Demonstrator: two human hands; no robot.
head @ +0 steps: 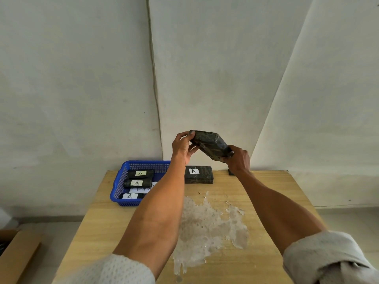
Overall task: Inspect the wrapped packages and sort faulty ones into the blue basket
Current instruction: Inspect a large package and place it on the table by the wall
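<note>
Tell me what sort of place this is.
Probably a makeshift inspection station in a plain room: a worn wooden table against a bare white wall, a blue basket holding black packages labelled A, and the left hand and right hand holding up another wrapped package.

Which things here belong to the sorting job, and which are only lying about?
Job: held package, in left hand and right hand; blue basket; three packages in it; labelled package on table.
Lying about: brown board at lower left; peeled patch on table.
</note>
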